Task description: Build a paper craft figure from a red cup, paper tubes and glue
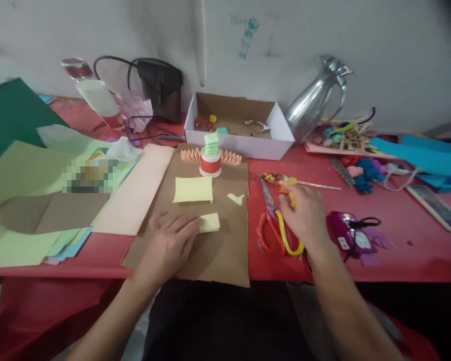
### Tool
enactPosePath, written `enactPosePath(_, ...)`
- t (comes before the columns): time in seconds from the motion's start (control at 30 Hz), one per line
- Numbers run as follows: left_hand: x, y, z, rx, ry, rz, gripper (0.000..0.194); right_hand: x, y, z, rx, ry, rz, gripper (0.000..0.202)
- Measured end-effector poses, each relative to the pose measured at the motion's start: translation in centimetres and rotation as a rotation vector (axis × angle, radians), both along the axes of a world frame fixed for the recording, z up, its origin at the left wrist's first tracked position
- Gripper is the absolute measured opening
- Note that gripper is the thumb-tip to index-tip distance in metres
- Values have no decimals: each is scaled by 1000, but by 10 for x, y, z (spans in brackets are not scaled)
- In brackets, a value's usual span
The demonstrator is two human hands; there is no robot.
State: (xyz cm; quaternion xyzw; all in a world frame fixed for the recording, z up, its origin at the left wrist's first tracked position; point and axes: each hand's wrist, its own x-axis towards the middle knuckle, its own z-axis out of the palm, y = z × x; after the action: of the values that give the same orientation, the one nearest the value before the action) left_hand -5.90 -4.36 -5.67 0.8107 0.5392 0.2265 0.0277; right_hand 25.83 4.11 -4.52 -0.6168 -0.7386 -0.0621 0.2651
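The left hand [171, 240] lies palm down, its fingers over the left end of a folded pale-yellow paper strip [211, 223]; I cannot tell whether they pinch or merely press it. The strip's long axis runs crosswise, its free end extending rightward from that hand, which is much nearer than the right hand [304, 210]. The right's fingers are curled beside a small yellow-orange item [292, 199]; whether they clamp it cannot be told. Just left of the right hand are scissors [273, 208], loops toward the person, tips away. Beyond the left hand's fingertips lie a yellow paper rectangle [194, 189] and, farther off, a red-banded paper cup [210, 166] with pleated paper arms [231, 157].
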Motion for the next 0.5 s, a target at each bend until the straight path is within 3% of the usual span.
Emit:
enactPosePath(0.17,-1,-2,-5,5,-23,17,25,44,27,-10,-284,-49,-253,30)
enactPosePath(0.37,2,0,-6,-92,-94,97,28,41,44,-14,-480,7,-247,31)
enactPosePath(0.5,3,2,-6,-224,-384,195,35,42,56,-19,-482,55,-261,27)
